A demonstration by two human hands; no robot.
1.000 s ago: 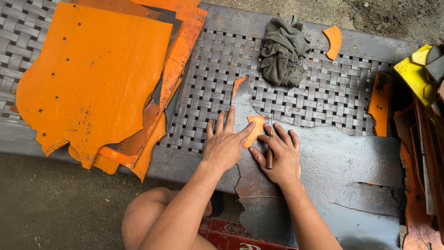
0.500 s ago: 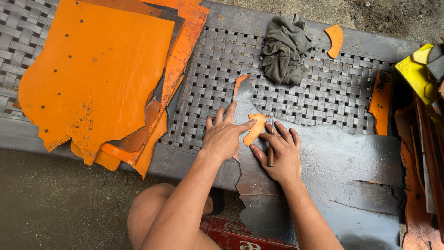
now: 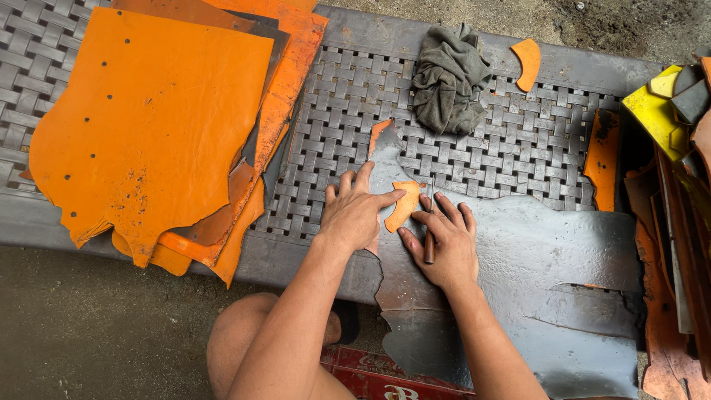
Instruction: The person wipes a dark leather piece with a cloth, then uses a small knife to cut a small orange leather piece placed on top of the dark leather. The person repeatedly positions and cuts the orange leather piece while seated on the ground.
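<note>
Orange leather, cut to a small curved template [image 3: 404, 204], lies flat between the two hands on a dark grey leather sheet [image 3: 533, 252]. Left hand [image 3: 354, 215]: spread open, palm down, its thumb tip pressing the template's upper edge from about nine o'clock; it grips nothing. Right hand [image 3: 444, 244]: fingers extended onto the grey sheet, fingertips at the template's lower right edge, with a thin dark brown tool [image 3: 429, 241] clasped under the fingers, its shaft running from twelve to six o'clock. Whether the tool's tip meets the leather cannot be told.

Key relation: the template lies at roughly ten o'clock from the right hand and at three o'clock from the left, touching both. Its long axis runs from one o'clock down to seven o'clock, so its right-hand edge faces the tool. The two hands are about equally near it.

Outward from the hands: the grey sheet drapes over a woven plastic bench [image 3: 518, 141] and hangs off its near edge. At twelve o'clock a crumpled grey rag [image 3: 448, 78] rests on the weave, with an orange curved offcut [image 3: 527, 63] just beside it at one o'clock. At nine to ten o'clock lies a stack of large orange hides [image 3: 148, 126]. At three o'clock stand mixed leather scraps [image 3: 674, 185], orange, yellow and brown.
</note>
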